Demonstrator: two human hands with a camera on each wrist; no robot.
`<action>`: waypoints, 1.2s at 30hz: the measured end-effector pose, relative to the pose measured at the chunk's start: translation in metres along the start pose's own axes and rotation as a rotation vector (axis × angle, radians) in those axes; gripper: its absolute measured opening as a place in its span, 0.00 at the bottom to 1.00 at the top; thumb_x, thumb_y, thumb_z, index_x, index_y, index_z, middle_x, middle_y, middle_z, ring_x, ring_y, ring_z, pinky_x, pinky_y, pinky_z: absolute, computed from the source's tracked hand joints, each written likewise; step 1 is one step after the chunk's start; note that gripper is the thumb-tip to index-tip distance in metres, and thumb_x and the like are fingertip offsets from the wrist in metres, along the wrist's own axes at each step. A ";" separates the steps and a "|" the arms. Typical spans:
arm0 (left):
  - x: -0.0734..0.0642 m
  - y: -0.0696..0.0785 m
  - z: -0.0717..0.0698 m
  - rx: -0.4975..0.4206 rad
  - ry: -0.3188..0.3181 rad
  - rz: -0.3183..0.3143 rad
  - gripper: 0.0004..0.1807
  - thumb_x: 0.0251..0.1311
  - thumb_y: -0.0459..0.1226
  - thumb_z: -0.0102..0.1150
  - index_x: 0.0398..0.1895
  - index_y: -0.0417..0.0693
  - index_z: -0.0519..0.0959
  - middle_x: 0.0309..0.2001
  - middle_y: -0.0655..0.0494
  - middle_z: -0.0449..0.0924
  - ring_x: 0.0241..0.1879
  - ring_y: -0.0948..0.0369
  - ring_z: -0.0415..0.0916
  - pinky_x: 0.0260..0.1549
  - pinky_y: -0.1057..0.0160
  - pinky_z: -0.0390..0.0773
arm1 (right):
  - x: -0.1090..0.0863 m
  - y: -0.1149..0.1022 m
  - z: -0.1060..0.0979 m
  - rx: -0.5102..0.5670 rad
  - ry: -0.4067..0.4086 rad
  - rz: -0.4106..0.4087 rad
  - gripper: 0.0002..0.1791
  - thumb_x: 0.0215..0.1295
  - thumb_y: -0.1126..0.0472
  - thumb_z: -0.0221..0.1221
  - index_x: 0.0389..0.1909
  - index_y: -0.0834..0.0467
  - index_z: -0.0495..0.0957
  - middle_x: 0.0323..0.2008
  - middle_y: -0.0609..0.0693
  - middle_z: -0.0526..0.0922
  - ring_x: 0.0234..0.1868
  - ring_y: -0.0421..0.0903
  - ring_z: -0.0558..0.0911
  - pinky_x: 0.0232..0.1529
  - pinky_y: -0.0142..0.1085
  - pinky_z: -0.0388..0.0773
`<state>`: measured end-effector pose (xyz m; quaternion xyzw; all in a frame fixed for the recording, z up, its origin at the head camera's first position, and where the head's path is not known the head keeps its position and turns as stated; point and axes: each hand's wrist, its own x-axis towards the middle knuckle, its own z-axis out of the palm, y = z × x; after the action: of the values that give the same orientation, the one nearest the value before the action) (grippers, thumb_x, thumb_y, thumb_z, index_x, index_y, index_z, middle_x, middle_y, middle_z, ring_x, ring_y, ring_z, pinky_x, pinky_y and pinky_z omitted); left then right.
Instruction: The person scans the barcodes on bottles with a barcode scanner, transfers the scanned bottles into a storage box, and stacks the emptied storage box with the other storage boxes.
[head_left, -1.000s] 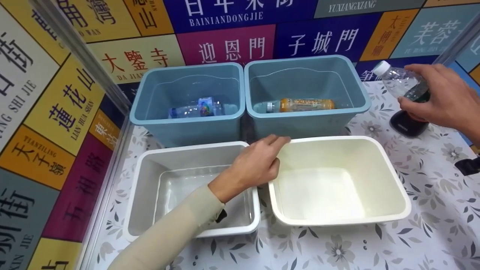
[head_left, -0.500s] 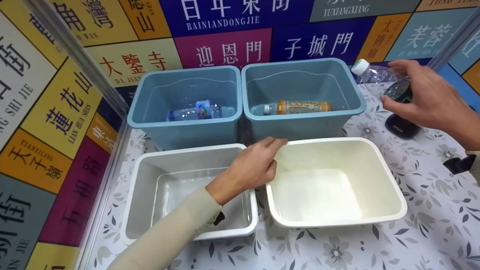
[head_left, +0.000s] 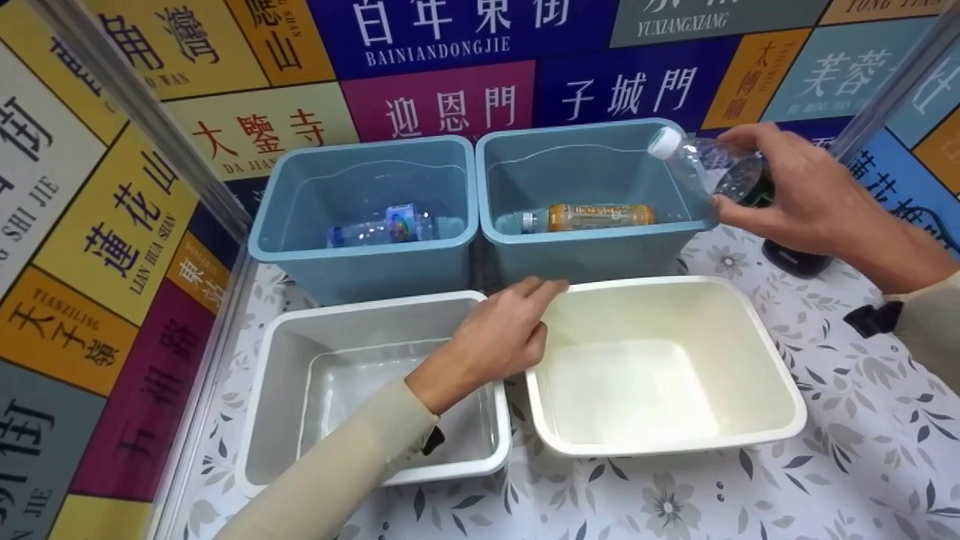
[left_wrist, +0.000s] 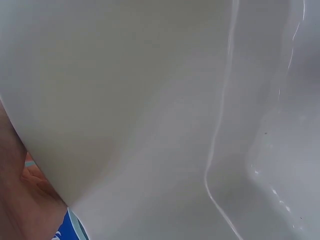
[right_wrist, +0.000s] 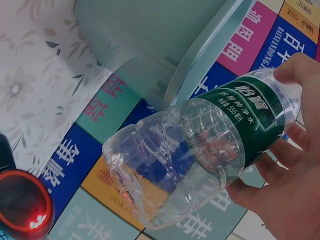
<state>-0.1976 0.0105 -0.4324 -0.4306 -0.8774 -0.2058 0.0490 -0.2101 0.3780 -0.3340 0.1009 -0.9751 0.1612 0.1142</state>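
My right hand grips a clear plastic water bottle, its white cap pointing up and left. The bottle overlaps the right rim of the right blue bin in the head view. In the right wrist view the bottle's green label shows beside my fingers, and its ribbed base is exposed. My left hand holds the back left corner of the cream bin. The grey-white bin lies under the left forearm, and its inner wall fills most of the left wrist view.
An orange-labelled bottle lies in the right blue bin. A blue-labelled bottle lies in the left blue bin. A black device stands on the floral tablecloth under the right hand. Printed panels enclose the back and sides.
My right hand has carried the clear bottle leftward, from beside the right blue bin to over its right rim. The left hand keeps its place at the cream bin's corner.
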 end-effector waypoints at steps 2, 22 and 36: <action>0.000 0.000 0.000 -0.001 0.001 0.001 0.31 0.59 0.30 0.48 0.69 0.47 0.70 0.58 0.50 0.79 0.54 0.59 0.80 0.51 0.59 0.83 | 0.003 -0.006 0.004 0.014 -0.009 -0.026 0.42 0.63 0.49 0.64 0.76 0.47 0.58 0.66 0.63 0.71 0.61 0.64 0.70 0.58 0.68 0.70; 0.000 0.002 0.000 -0.009 0.014 0.007 0.31 0.58 0.30 0.47 0.69 0.48 0.71 0.57 0.51 0.80 0.52 0.59 0.81 0.47 0.59 0.84 | 0.029 -0.055 0.025 0.032 -0.008 -0.214 0.39 0.61 0.48 0.67 0.73 0.40 0.64 0.65 0.54 0.75 0.63 0.57 0.73 0.60 0.63 0.73; 0.000 0.000 -0.002 -0.016 -0.013 -0.006 0.30 0.60 0.31 0.47 0.70 0.49 0.70 0.59 0.51 0.79 0.55 0.59 0.80 0.50 0.58 0.83 | 0.046 -0.073 0.037 0.011 0.040 -0.347 0.37 0.58 0.51 0.68 0.70 0.46 0.68 0.65 0.50 0.77 0.66 0.52 0.74 0.63 0.55 0.73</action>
<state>-0.1975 0.0093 -0.4302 -0.4298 -0.8773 -0.2100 0.0391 -0.2436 0.2907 -0.3351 0.2653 -0.9397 0.1461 0.1590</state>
